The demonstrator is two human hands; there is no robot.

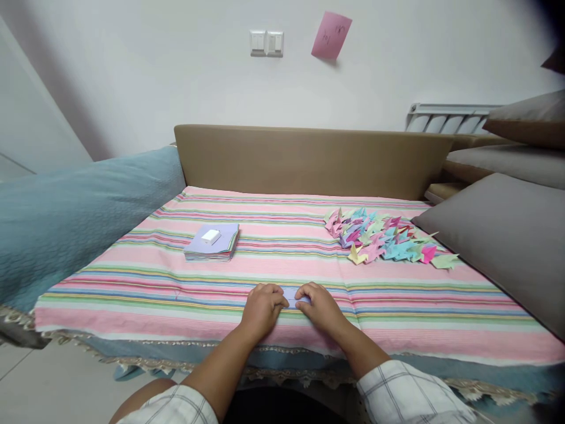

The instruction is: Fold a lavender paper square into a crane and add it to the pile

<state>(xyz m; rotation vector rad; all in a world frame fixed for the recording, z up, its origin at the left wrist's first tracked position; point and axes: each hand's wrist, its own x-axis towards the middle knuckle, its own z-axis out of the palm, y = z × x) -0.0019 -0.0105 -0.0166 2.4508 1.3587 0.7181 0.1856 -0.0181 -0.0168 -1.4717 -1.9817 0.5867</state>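
Note:
My left hand (261, 309) and my right hand (321, 306) rest side by side on the striped cloth (176, 288) near its front edge. Both have their fingers curled and pressed down on a small pale lavender paper (292, 298) that lies between them. Most of the paper is hidden under the fingertips. A stack of coloured paper sheets (212, 242) with a small white block (210, 236) on top lies to the far left of my hands. A pile of several folded paper cranes (382, 240) in pink, blue, green and yellow lies to the far right.
The striped cloth covers a bed with a tan headboard (309, 159). A blue blanket (66, 218) is heaped at the left. Grey cushions (507, 235) are stacked at the right. A pink note (331, 35) and wall switches (266, 43) hang on the wall behind.

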